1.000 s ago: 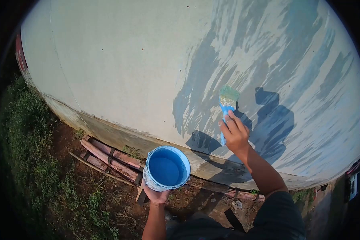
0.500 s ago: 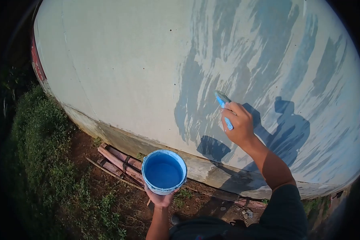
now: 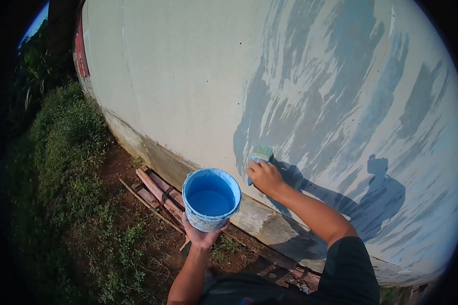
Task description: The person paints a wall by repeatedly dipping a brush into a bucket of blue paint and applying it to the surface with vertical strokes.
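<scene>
Here, in the head view, the right hand [image 3: 264, 177] is closed around a paintbrush [image 3: 260, 155], whose bristles press against the wall [image 3: 188, 76] at the lower edge of the streaky blue paint. The left hand [image 3: 202, 237] cups a bucket [image 3: 211, 200] of blue paint from beneath, near the brush. Planks [image 3: 155, 193] lie below along the wall's foot.

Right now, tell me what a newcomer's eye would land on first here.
The bucket of blue paint, centre, resting on the left hand. Right of it, the right hand presses a brush against the wall, whose right half carries streaky blue strokes.
</scene>
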Available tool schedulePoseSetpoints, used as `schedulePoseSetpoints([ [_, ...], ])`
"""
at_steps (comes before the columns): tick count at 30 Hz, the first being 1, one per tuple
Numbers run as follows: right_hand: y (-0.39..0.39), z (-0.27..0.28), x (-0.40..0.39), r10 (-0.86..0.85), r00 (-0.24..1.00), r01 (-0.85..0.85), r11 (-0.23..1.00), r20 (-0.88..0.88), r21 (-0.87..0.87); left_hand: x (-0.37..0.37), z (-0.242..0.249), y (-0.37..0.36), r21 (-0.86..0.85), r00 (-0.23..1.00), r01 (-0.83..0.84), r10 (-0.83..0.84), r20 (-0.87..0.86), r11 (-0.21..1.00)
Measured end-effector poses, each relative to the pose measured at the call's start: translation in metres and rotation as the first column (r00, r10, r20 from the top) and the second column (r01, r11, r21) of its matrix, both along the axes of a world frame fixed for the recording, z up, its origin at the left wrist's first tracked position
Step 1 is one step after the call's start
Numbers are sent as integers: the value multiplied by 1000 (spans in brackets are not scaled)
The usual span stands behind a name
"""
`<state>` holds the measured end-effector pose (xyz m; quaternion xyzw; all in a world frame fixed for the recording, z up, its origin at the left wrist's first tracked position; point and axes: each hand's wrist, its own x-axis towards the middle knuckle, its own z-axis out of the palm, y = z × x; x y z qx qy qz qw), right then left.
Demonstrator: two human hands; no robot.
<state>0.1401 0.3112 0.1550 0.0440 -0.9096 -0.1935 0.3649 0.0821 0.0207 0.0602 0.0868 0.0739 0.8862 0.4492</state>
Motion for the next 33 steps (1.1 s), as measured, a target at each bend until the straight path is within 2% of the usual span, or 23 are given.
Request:
schedulePoseSetpoints([
  [1, -5, 7, -4, 43, 993, -10, 959, 113, -285, 3, 0, -4, -20, 1000, -11, 11, 12, 1000],
  [2, -7, 15, -8, 59, 995, -15, 875, 76, -484, 1, -5, -6, 42, 999, -3, 5, -38, 999],
  [3, -8, 29, -10, 67, 995, -23, 875, 73, -484, 2, -4, -11, 42, 999, -11, 12, -41, 999],
  [5, -15, 69, -3, 215, 976, -171, 691, -26, -702, 2, 5, -18, 101, 997, -9, 16, -73, 995],
  [6, -22, 88, 3, 221, 975, -177, 694, -27, -698, -1, 7, -22, 107, 997, -15, 23, -75, 994],
  [8, -41, 121, 16, 251, 948, -309, 574, -196, -759, -7, 9, -31, 160, 995, 18, -2, -100, 987],
  [9, -51, 133, 21, 257, 947, -310, 573, -193, -759, -7, 16, -38, 162, 995, 12, 4, -97, 987],
  [11, -70, 151, 32, 441, 787, -615, 506, -431, -604, -9, 30, -50, -53, 987, -105, 98, -125, 993],
  [13, -94, 165, 49, 458, 774, -633, 521, -438, -573, -24, 25, -60, -55, 991, -84, 78, -107, 995],
  [15, -120, 175, 58, 471, 763, -646, 540, -443, -539, -43, 15, -70, 63, 987, 24, -14, -158, 998],
  [17, -140, 184, 58, 551, 711, -703, 534, -437, -470, -51, 24, -77, 91, 989, 31, -18, -145, 995],
  [21, -175, 195, 50, 550, 737, -674, 557, -393, -485, -65, 41, -89, 29, 997, -22, 24, -75, 999],
  [23, -188, 195, 43, 575, 738, -652, 474, -353, -592, -72, 43, -95, 6, 997, -39, 39, -64, 999],
  [24, -196, 190, 36, 565, 747, -644, 479, -352, -597, -79, 39, -97, 36, 996, -33, 36, -81, 999],
  [26, -208, 177, 21, 606, 685, -651, 261, -404, -713, -91, 33, -102, 62, 995, -14, 20, -97, 998],
  [27, -213, 174, 16, 596, 694, -646, 267, -404, -715, -96, 30, -106, 65, 990, -30, 39, -138, 997],
  [29, -221, 169, 7, 560, 810, -444, 393, -173, -805, -107, 26, -111, 69, 983, -35, 47, -176, 997],
  [31, -230, 161, -5, 534, 839, -362, 408, -103, -838, -116, 23, -114, 43, 966, -93, 100, -238, 995],
  [32, -235, 157, -11, 516, 856, -286, 417, -34, -863, -121, 22, -116, 43, 968, -84, 91, -236, 996],
  [33, -239, 153, -18, 508, 861, -280, 420, -32, -863, -125, 24, -119, 37, 971, -76, 82, -224, 996],
])
